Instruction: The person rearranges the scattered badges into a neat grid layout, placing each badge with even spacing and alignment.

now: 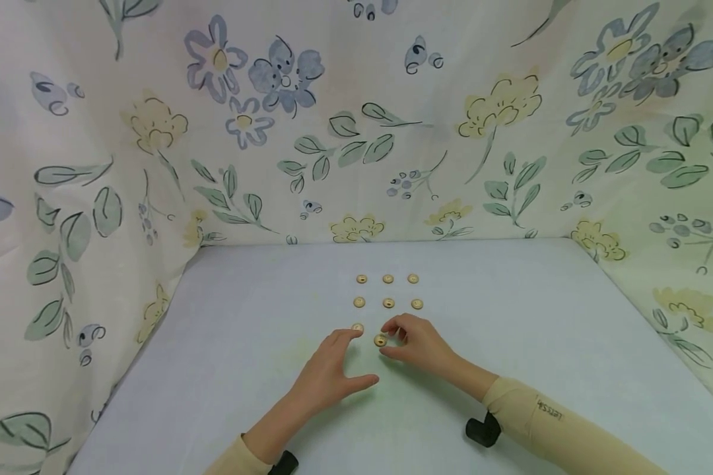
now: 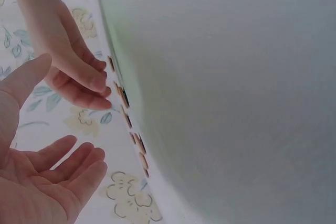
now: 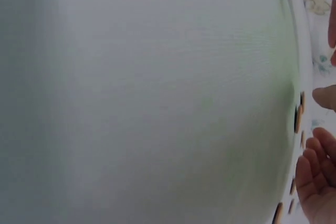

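Several small round tan discs with dark marks lie on the white table. My right hand (image 1: 420, 344) is over the near part of the group, thumb and fingertips apart on either side of one disc (image 1: 380, 340). In the right wrist view that hand (image 3: 320, 177) shows a gap between thumb and fingers. To its left, my left hand (image 1: 328, 373) holds nothing, its thumb spread away from the fingers. The left fingertips reach right up to another disc (image 1: 358, 327), partly covering it in the head view. The left wrist view shows the left palm (image 2: 37, 192) with fingers loosely bent.
Beyond the hands are two rows of three discs, a middle row with one disc (image 1: 389, 303) at its centre and a back row with another disc (image 1: 388, 279). A floral cloth (image 1: 333, 158) hangs behind and beside the white table (image 1: 243, 316).
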`<state>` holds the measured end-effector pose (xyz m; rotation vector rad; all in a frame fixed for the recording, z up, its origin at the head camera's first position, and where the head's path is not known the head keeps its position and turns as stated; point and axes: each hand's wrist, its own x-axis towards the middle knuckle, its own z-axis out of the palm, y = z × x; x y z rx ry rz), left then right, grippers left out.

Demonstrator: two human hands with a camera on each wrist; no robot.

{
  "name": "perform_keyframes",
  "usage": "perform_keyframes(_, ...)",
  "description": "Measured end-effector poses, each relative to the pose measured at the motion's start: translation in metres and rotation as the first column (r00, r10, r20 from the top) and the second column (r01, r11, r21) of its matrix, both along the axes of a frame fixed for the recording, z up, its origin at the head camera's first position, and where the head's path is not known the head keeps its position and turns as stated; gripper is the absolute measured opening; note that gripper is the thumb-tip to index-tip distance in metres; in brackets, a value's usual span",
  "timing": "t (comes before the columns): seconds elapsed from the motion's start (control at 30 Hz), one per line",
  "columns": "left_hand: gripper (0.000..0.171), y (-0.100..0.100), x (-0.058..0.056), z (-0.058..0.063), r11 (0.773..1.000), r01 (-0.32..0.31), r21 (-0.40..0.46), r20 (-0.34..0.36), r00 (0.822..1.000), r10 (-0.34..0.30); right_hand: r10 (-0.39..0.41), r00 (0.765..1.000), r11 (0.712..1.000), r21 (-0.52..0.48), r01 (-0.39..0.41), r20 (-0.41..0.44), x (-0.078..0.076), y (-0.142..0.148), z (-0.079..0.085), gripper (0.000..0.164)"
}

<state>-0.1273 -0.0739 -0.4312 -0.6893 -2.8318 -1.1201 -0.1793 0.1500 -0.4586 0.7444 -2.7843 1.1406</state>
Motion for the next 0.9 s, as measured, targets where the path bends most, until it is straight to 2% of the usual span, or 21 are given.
perform_keyframes(0.4, 0.069, 0.0, 0.005, 0.004, 1.0, 0.002, 0.012, -0.016, 1.0, -0.002, -0.004, 1.0, 0.999, 0.045, 0.004, -0.002, -0.011, -0.01, -0.006, 0.023)
perform_keyframes(0.67, 0.06, -0.001, 0.004, 0.002, 0.998, 0.017, 0.062, -0.039, 0.999, -0.015, -0.026, 0.997, 0.998, 0.059, 0.022, 0.073, -0.013, -0.013, 0.001, 0.018)
perform_keyframes(0.9, 0.058, 0.0, 0.003, 0.002, 0.997, 0.024, 0.076, 0.004, 1.0, -0.025, -0.02, 0.994, 0.997, 0.074, 0.012, 0.109, -0.016, -0.013, 0.002, 0.017)
